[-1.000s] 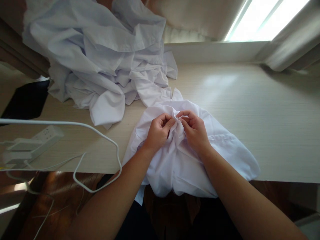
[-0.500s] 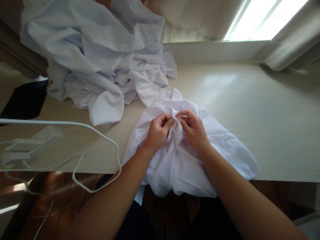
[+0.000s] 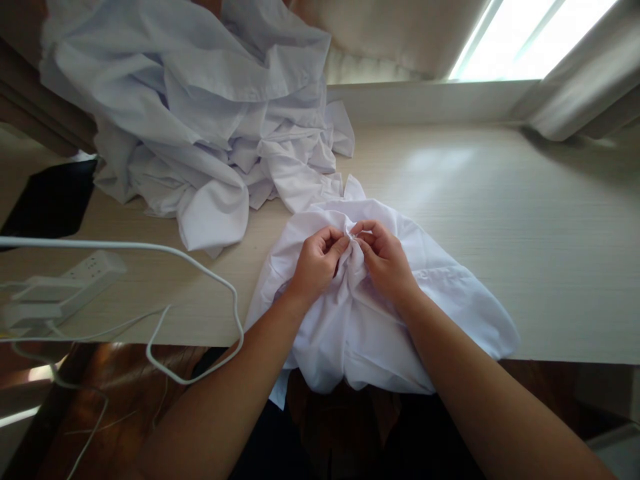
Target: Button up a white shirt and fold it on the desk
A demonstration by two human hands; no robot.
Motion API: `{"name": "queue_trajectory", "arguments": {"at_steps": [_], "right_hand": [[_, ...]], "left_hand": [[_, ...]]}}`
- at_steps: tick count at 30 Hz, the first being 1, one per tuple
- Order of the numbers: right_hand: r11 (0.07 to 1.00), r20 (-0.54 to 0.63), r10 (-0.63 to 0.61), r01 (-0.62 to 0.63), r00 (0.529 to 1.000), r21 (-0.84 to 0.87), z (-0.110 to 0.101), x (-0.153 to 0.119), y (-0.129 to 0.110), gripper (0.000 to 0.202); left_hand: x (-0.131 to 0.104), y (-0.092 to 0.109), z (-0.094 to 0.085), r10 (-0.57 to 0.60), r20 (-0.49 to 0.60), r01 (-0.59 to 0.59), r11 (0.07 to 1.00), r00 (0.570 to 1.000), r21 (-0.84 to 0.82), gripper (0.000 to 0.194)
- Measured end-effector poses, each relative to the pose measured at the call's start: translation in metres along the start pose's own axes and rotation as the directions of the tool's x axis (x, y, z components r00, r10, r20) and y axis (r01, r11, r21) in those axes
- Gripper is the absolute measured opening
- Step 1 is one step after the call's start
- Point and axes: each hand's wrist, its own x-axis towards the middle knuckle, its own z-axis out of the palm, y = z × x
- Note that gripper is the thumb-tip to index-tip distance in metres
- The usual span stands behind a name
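Observation:
A white shirt (image 3: 380, 340) lies bunched at the front edge of the table, part of it hanging over that edge. My left hand (image 3: 320, 257) pinches a gathered fold near its middle. Right beside it, my right hand (image 3: 383, 253) grips the same fold, thumb and fingers pressed together. The fingertips of both hands almost meet there. Whether a button sits between them is too small to make out. Creases run from the pinched spot down toward me.
A large heap of white garments (image 3: 200, 113) covers the back left of the table (image 3: 560, 267). At left are a white power strip (image 3: 75, 287), a looping white cable (image 3: 235, 300) and a flat black object (image 3: 50, 200). Curtains (image 3: 585, 73) hang by the window.
Both hands stay at the same spot on the shirt. Only the fingertips and the pinched fold have shifted very slightly.

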Motion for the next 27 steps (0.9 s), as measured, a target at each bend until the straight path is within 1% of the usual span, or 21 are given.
{"name": "queue_trajectory", "arguments": {"at_steps": [6,13,15,18,20,24,27], "right_hand": [[1.0,-0.002,-0.007,0.007,1.0,-0.023,0.0007,-0.0006,-0.0014,0.022],[0.999,-0.03,-0.005,0.004,1.0,-0.052,0.0033,-0.0025,-0.0052,0.023],[0.999,-0.036,0.002,-0.003,0.999,-0.049,0.0043,-0.003,-0.0052,0.023],[0.997,-0.057,0.001,-0.005,0.998,-0.075,0.0055,-0.0037,-0.0043,0.021],[0.996,-0.068,-0.007,0.0,0.998,-0.094,0.0058,-0.0039,-0.0033,0.02],[0.996,-0.071,-0.01,0.004,0.997,-0.085,0.0058,-0.0042,-0.0014,0.019],[0.998,-0.067,0.0,-0.004,0.998,-0.06,0.0064,-0.0048,-0.0009,0.019]], "left_hand": [[0.0007,-0.0017,-0.001,-0.006,0.001,0.006,1.0,1.0,0.002,0.026],[-0.0002,-0.0025,-0.0004,-0.075,-0.002,0.075,0.997,0.997,-0.029,0.027],[-0.0012,-0.0023,0.0002,-0.107,0.002,0.107,0.993,0.994,-0.059,0.03],[-0.0025,-0.0016,0.0012,-0.13,-0.016,0.128,0.987,0.991,-0.101,0.04],[-0.0028,-0.0014,0.0017,-0.132,-0.019,0.13,0.988,0.991,-0.083,0.042],[-0.0023,-0.0025,0.002,-0.136,-0.014,0.136,0.99,0.991,-0.024,0.034],[-0.0024,-0.0038,0.0022,-0.107,-0.031,0.108,0.994,0.994,0.014,0.032]]}}
